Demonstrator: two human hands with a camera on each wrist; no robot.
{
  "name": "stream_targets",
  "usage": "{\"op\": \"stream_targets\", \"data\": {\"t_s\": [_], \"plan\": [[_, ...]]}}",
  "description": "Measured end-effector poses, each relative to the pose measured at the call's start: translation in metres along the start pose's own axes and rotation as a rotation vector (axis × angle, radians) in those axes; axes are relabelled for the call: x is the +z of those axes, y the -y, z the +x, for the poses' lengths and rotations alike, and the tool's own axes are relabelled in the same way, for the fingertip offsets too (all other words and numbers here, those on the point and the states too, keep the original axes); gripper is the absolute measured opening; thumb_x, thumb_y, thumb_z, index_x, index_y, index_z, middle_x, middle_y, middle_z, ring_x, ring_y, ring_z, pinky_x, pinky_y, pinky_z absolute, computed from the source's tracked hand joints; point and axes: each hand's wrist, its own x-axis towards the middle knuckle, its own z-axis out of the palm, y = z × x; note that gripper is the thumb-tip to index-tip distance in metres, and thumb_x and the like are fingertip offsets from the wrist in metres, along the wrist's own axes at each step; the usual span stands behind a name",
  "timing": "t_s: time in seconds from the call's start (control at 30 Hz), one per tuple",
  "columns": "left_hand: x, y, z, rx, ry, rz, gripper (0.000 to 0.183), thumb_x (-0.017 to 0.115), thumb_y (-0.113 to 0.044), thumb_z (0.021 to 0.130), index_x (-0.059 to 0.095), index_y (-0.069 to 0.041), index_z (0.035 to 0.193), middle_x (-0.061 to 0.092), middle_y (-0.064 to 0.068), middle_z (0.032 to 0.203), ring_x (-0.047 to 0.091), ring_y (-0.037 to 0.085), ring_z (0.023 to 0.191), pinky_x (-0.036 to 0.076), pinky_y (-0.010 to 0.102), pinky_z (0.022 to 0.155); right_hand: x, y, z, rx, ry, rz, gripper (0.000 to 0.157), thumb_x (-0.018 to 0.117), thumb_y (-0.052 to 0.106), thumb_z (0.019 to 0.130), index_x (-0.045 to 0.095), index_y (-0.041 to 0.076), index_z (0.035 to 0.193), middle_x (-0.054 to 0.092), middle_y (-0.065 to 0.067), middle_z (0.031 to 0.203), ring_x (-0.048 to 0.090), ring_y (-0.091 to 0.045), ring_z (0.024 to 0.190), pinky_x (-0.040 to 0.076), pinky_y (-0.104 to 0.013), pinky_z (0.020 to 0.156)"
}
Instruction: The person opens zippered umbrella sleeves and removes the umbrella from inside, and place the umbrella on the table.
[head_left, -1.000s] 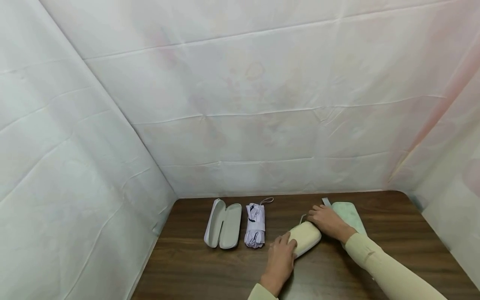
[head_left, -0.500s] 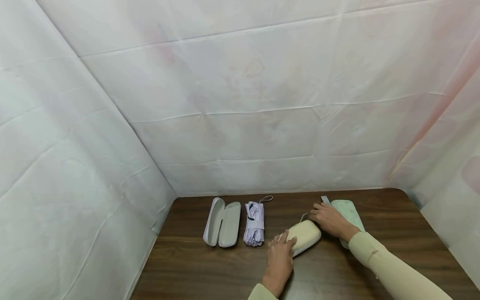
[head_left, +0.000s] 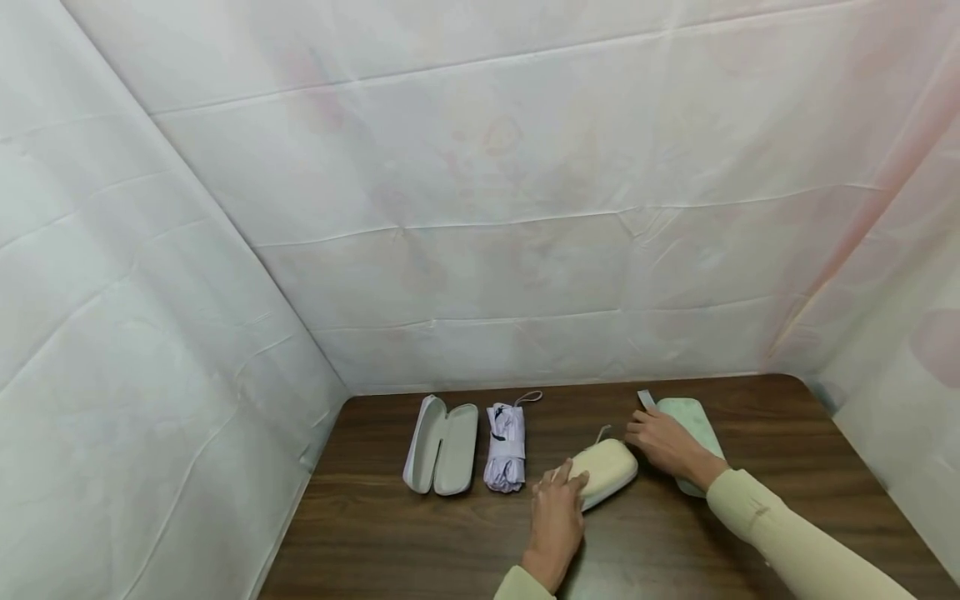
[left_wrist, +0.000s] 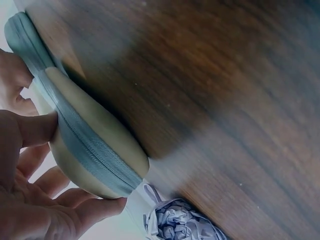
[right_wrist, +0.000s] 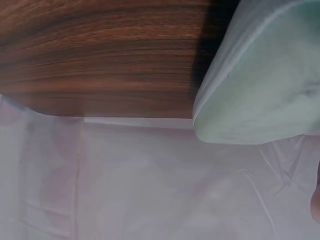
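Observation:
A cream zip-up case (head_left: pixel 606 467) with a grey-green zip band lies tilted on the table. My left hand (head_left: pixel 557 517) grips its near left end; in the left wrist view the thumb and fingers of this left hand (left_wrist: pixel 45 200) curl round the case (left_wrist: pixel 105 120), with the zip line between them. My right hand (head_left: pixel 667 448) is at the far right end of the case, fingertips bent together against its edge; what they pinch there is hidden. A small strap (head_left: pixel 603 433) sticks up from the case's far side. Only one fingertip (right_wrist: pixel 316 202) shows in the right wrist view.
Right of the case lies a mint green case (head_left: pixel 690 423) with a grey tab (head_left: pixel 647 400), partly under the right forearm. On the left are an opened grey-lined glasses case (head_left: pixel 442 446) and a lilac folded umbrella (head_left: pixel 506 446). White sheeting (head_left: pixel 465 283) walls the wooden table (head_left: pixel 420 542).
My right hand has shifted slightly right, away from the middle of the cream case. The left hand keeps its grip, and the other things lie as before. The head view has drifted a little.

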Motion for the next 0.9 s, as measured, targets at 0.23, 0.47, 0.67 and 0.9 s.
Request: {"op": "stream_targets", "data": {"t_s": [0.23,0.47,0.67,0.9], "plan": [[0.002,0.0,0.001,-0.014,-0.008,0.016,0.043,0.089,-0.013,0.078,0.082,-0.028,0.118,0.073,0.002,0.133,0.07,0.024,0.109,0.057,0.042,0.083,-0.002,0.002,-0.005,0.015,0.028,-0.011,0.017,0.085,0.003,0.076,0.077,0.013,0.087,0.07,0.001,0.084,0.06,-0.022,0.084,0.054,-0.042,0.078],[0.005,-0.002,0.002,-0.02,-0.038,0.025,0.043,0.089,-0.012,0.076,0.083,-0.027,0.116,0.074,0.002,0.13,0.07,0.024,0.107,0.056,0.042,0.082,-0.006,0.005,-0.008,0.03,0.022,0.001,0.013,0.084,0.003,0.078,0.076,0.012,0.084,0.067,0.0,0.081,0.059,-0.024,0.082,0.052,-0.042,0.076],[0.007,-0.003,0.001,-0.028,-0.048,0.032,0.043,0.089,-0.012,0.076,0.083,-0.027,0.116,0.074,0.002,0.13,0.07,0.024,0.107,0.056,0.043,0.084,-0.009,0.008,-0.009,0.024,-0.017,0.018,0.016,0.083,0.0,0.076,0.073,0.012,0.08,0.063,0.0,0.077,0.057,-0.023,0.079,0.051,-0.041,0.073],[0.007,-0.004,0.001,-0.006,-0.099,0.054,0.044,0.091,-0.013,0.072,0.083,-0.027,0.112,0.076,0.004,0.126,0.071,0.025,0.103,0.056,0.041,0.082,-0.012,0.01,-0.015,0.039,-0.001,0.027,0.016,0.081,0.001,0.075,0.071,0.013,0.078,0.06,0.002,0.075,0.055,-0.021,0.077,0.043,-0.036,0.068]]}}
